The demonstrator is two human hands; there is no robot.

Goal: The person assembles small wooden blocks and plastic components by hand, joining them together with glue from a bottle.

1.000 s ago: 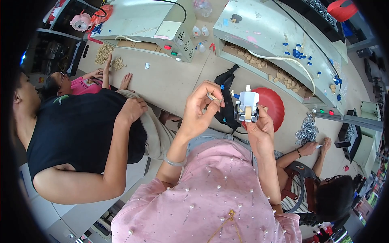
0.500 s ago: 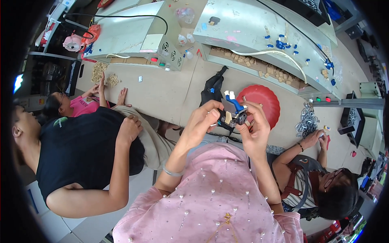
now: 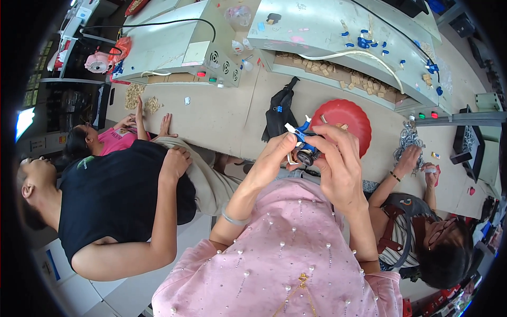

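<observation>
Both of my hands are raised together over the table's near edge, closed around a small blue, black and white part (image 3: 306, 156). It has a round black disc facing me and blue and white prongs on top. My left hand (image 3: 275, 154) pinches its left side, thumb near the white and blue prongs. From the right, the curled fingers of my right hand (image 3: 340, 164) grip it next to the disc. Fingers hide some of it, so I cannot tell its exact kind. Just behind my right hand lies a red scalloped tray (image 3: 360, 124) with small beige pieces in it.
A black cloth bag (image 3: 280, 108) with a blue clip lies beyond my left hand. Pale metal machine housings (image 3: 317, 29) stand at the back, with blue parts and beige blocks. People sit close on both sides; at right, a co-worker's hand (image 3: 407, 157) touches a metal-part pile (image 3: 407, 136).
The part in my hands has turned, its disc now facing me, and my right fingers have closed over it. The co-worker at right has moved one hand to the metal pile.
</observation>
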